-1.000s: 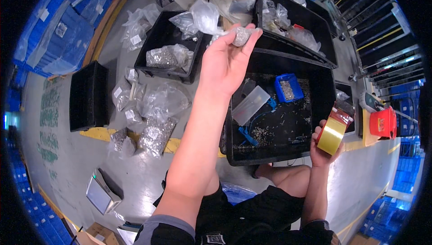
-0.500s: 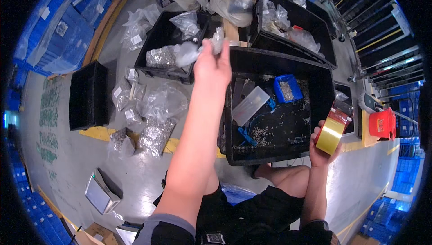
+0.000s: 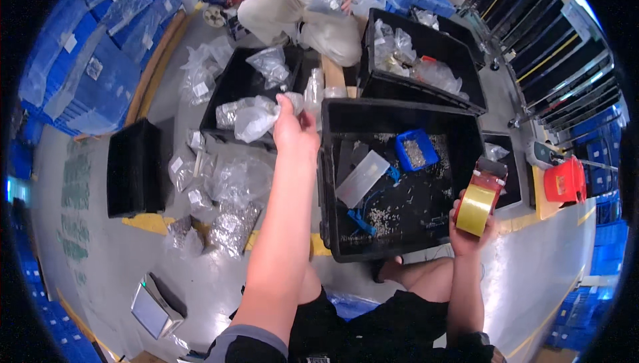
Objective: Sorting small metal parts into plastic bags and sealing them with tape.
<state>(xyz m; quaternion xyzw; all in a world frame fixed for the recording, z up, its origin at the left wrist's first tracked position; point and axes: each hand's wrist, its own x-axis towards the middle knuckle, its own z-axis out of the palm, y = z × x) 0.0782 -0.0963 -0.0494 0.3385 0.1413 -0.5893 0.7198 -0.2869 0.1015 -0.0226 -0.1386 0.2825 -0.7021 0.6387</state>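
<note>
My left hand (image 3: 294, 126) reaches forward over the black crate (image 3: 212, 106) at the left, its fingers closed on the gathered end of a clear plastic bag (image 3: 255, 121). Against this bag, inside the crate, lies another bag of small metallic parts (image 3: 227, 115). My right hand (image 3: 471, 236) grips a red tape dispenser (image 3: 489, 180) with a wide roll of yellowish tape, at the right front corner of a large black bin (image 3: 426, 226). Inside that bin are a small blue tray (image 3: 417, 150) of small parts, a translucent plastic box (image 3: 363, 178), blue strips and scattered small pieces.
Several filled bags (image 3: 233, 226) lie on the floor at left, near an upright black crate (image 3: 136, 170) and a scale (image 3: 156, 310). Another person (image 3: 326, 10) sits opposite, handling a bag. A black bin of bags (image 3: 426, 83) stands far right; a red container (image 3: 564, 180) is at right.
The view has tilted up, so the scene sits lower. My left hand has moved slightly left with the plastic bag. My right hand still holds the tape dispenser.
</note>
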